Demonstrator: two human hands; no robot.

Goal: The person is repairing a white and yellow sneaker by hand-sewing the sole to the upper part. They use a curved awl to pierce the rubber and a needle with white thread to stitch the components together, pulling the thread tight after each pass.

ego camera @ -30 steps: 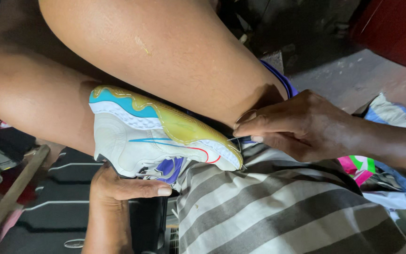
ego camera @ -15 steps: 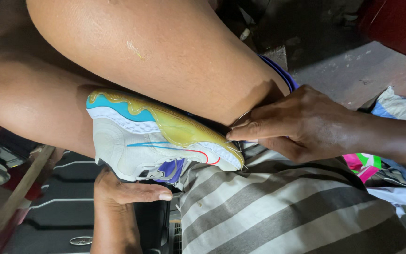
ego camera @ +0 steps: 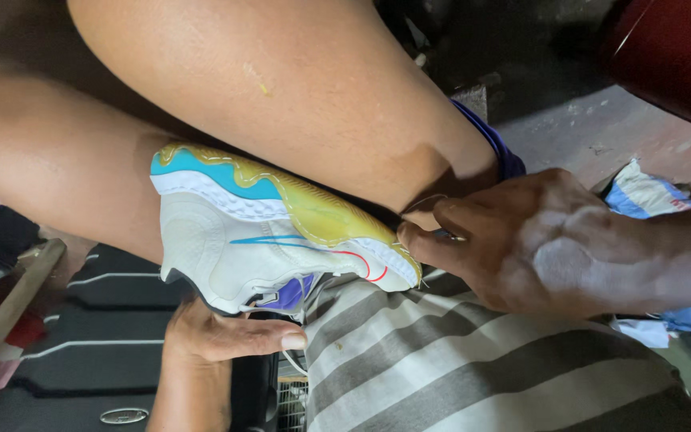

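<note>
White sneaker [ego camera: 249, 256] wedged under knee | left hand [ego camera: 217, 336] cupped its upper | right hand [ego camera: 521, 244] pinched needle [ego camera: 448, 235] at sole edge; best pull thread straight, snug.

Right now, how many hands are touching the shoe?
2: the left hand supports the shoe from below; the right hand pinches at its toe end.

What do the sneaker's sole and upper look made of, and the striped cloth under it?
Sneaker: the yellow sole looks like translucent, glossy rubber; the white upper seems matte synthetic leather, smooth with stitched panels. Striped cloth: soft woven or knit fabric, grey and cream, creased into folds. The exact fibre can't be told.
</note>
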